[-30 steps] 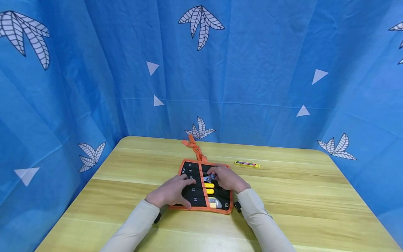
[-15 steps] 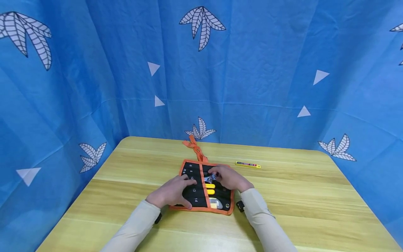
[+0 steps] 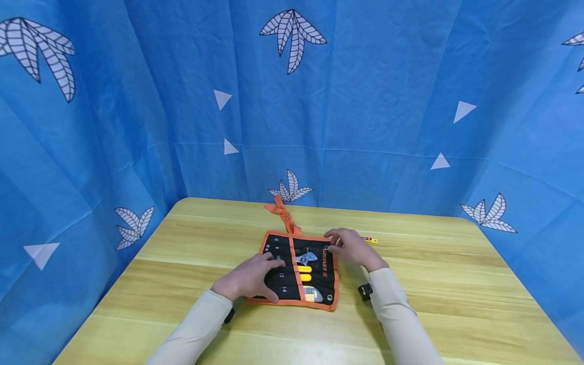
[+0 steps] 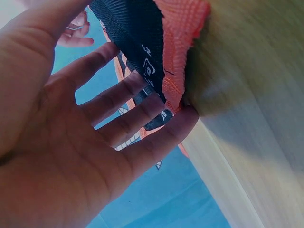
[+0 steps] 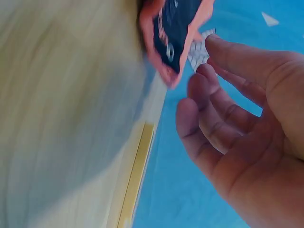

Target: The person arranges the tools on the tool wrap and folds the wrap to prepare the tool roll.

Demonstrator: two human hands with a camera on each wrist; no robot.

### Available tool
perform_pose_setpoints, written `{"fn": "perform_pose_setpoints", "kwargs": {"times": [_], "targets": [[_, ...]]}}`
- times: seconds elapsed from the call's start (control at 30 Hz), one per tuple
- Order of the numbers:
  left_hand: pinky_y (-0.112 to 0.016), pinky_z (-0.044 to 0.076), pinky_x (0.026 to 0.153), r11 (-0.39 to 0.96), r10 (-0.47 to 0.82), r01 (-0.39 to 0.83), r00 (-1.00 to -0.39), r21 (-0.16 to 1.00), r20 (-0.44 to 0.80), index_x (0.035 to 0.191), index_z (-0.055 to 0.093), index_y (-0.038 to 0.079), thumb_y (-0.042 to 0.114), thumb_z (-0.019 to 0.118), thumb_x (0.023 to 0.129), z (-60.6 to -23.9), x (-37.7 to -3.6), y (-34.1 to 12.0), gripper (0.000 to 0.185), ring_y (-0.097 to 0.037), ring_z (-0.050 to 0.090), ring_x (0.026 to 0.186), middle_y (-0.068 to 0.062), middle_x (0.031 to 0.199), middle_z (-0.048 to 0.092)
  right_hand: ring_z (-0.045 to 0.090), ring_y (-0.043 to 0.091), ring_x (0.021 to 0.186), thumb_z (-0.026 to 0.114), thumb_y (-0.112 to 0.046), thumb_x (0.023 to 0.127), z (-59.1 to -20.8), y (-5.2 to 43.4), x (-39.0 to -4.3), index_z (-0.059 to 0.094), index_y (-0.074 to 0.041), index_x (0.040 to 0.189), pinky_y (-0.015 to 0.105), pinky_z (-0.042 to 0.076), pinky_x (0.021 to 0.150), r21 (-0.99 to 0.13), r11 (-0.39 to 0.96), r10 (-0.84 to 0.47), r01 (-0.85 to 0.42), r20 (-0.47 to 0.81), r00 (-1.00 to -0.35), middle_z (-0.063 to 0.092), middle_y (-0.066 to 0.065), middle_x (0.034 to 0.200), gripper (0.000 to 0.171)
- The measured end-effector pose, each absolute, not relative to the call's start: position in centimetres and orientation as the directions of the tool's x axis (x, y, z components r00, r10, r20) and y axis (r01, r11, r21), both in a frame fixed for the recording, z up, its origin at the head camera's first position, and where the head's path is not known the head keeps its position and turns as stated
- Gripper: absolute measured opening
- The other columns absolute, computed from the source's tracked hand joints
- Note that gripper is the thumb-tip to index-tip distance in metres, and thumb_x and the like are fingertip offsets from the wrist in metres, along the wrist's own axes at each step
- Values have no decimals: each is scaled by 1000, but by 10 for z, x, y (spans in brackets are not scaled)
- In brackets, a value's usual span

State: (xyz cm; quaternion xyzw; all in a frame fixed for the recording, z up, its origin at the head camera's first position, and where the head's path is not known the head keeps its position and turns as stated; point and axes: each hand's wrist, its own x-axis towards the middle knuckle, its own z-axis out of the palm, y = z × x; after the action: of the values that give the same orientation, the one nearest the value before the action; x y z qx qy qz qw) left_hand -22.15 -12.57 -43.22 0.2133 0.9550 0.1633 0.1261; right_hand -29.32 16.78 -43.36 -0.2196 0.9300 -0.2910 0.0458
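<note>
A black tool roll with orange edging lies unrolled on the table, its pockets marked with numbers. My left hand rests on its left part with fingers spread; in the left wrist view the fingertips touch the fabric. The silver jaw end of an adjustable wrench sticks out of one pocket. Below it protrude two yellow handles and a rounded grey-and-yellow piece whose kind is unclear. Over the roll's upper right corner hovers my right hand, holding nothing, its fingers loosely bent in the right wrist view.
A slim yellow case with a dark label lies on the wooden table right of the roll, partly behind the right hand in the head view. Orange ties trail from the roll's far edge. A blue curtain surrounds the table's far side.
My right hand has left the adjustable wrench and moved right and away, toward the yellow case. The wrench stays in its pocket, now uncovered. My left hand has stayed put.
</note>
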Motion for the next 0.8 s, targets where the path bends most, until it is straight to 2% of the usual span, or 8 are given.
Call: {"fn": "perform_pose_setpoints", "kwargs": {"times": [0.2, 0.57, 0.8], "targets": [[-52, 48, 107, 853, 450, 370, -879, 368, -160, 145, 59, 20, 39, 94, 73, -432, -222, -126, 82, -31, 53, 122, -14, 145, 53, 51, 16, 70, 69, -7, 97, -434, 198, -298, 66, 1, 128, 33, 45, 66, -550, 744, -396, -379, 93, -914, 62, 8, 93, 33], [-52, 48, 108, 851, 451, 371, -879, 372, -156, 145, 59, 20, 38, 94, 73, -432, -221, -126, 82, -31, 52, 123, -14, 145, 53, 53, 20, 77, 68, -7, 97, -438, 237, -301, 67, 3, 126, 33, 45, 68, -546, 775, -280, -319, 156, -947, 61, 13, 96, 31], [-53, 47, 108, 849, 448, 363, -879, 383, -162, 144, 59, 19, 37, 94, 72, -431, -220, -125, 82, -32, 52, 125, -15, 146, 52, 53, 21, 75, 69, -8, 96, -445, 251, -302, 68, 3, 124, 35, 44, 68, -513, 809, -236, -287, 163, -958, 61, 15, 96, 30]]}}
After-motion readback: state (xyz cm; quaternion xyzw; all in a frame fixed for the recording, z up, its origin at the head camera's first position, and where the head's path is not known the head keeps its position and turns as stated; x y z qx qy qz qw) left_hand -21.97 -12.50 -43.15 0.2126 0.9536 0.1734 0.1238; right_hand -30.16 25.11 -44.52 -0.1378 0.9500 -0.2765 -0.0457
